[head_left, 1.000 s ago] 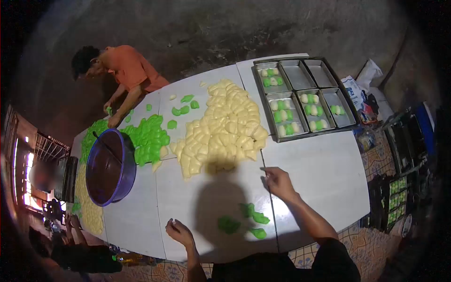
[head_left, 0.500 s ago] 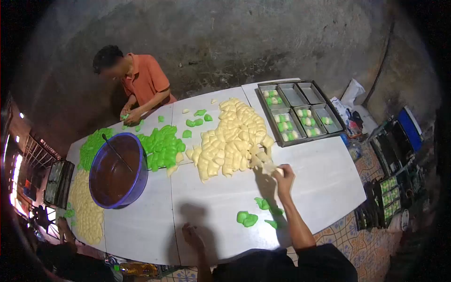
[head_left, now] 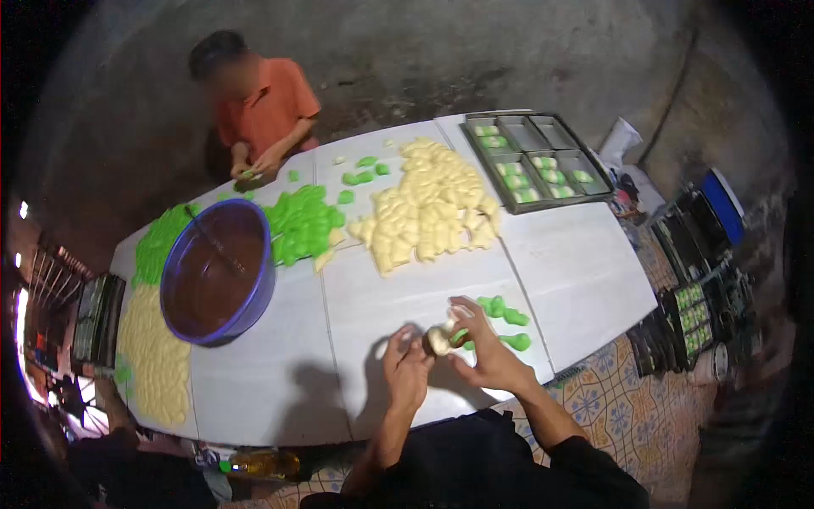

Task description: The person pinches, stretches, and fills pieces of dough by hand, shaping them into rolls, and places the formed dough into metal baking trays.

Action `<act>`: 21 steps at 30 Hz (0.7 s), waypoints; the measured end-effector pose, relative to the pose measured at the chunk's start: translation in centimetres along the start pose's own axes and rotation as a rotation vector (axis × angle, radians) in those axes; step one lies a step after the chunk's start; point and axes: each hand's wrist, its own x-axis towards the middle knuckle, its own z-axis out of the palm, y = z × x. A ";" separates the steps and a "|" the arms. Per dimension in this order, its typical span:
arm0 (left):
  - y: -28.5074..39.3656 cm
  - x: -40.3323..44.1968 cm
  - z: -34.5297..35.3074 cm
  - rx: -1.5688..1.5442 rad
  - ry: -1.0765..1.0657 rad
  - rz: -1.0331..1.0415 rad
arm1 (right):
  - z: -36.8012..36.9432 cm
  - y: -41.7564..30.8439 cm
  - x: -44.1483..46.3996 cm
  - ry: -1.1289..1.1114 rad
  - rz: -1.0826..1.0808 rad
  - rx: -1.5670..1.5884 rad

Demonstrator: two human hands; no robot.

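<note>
A piece of cream dough (head_left: 439,341) is between my two hands, above the near part of the white table. My right hand (head_left: 492,355) grips it, with the thumb below and the fingers curved over the top. Beside the dough's left side, my left hand (head_left: 407,370) is raised with its fingers apart and slightly curled; whether it touches the dough is hard to see. Green dough pieces (head_left: 514,316) lie on the table just behind and right of my right hand. Farther back spreads a large pile of cream dough (head_left: 428,208).
A blue basin (head_left: 268,280) of brown contents stands left, between green dough (head_left: 303,222) and more cream dough (head_left: 157,365). A sectioned metal tray (head_left: 566,202) holds striped dough pieces at the back right. Across the table, a person in an orange shirt (head_left: 287,95) handles green dough.
My right hand has drawn back from the cream pile toward me, bringing a dough piece. My left hand has risen to the right to meet it. The view has shifted.
</note>
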 end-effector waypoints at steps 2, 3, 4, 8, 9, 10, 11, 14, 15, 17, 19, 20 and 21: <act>2.2 -0.7 -0.3 -0.091 -0.011 0.013 | 1.9 -0.1 0.7 0.147 0.025 0.057; 2.5 -1.0 -0.9 -0.127 -0.021 0.008 | 3.2 0.6 1.2 0.132 0.025 0.014; 2.4 -1.1 -1.5 -0.165 -0.033 0.003 | 4.4 0.9 1.6 0.117 0.025 -0.031; 2.5 -0.6 -6.4 -0.002 -0.033 -0.085 | 7.5 0.0 3.0 -0.171 -0.066 -0.024; 2.8 -0.9 -7.0 -0.028 -0.024 -0.035 | 8.1 -0.2 3.2 -0.152 -0.063 0.009; 3.1 -1.1 -7.3 -0.010 0.050 0.035 | 8.5 -0.4 3.5 -0.130 -0.058 0.040; 3.3 -1.3 -7.2 0.006 0.124 0.104 | 8.8 -0.1 3.7 -0.024 -0.030 -0.017; 4.5 -1.6 -6.9 0.007 0.139 0.198 | 10.6 0.1 4.8 0.067 -0.031 -0.037; 4.5 -1.7 -7.0 -0.034 0.085 0.202 | 12.0 1.4 4.8 0.015 -0.074 -0.026; 5.0 -1.4 -5.5 0.030 0.146 0.285 | 13.7 1.5 4.8 0.032 0.084 0.258; 5.6 -1.4 -7.1 0.334 0.151 0.326 | 13.7 0.2 5.5 0.076 0.052 0.218; 5.7 -1.4 -7.9 0.490 0.157 0.338 | 13.7 -0.3 5.7 0.098 0.041 0.202; 5.2 -1.2 -8.0 0.444 0.308 0.386 | 14.0 0.7 5.6 0.007 0.157 0.225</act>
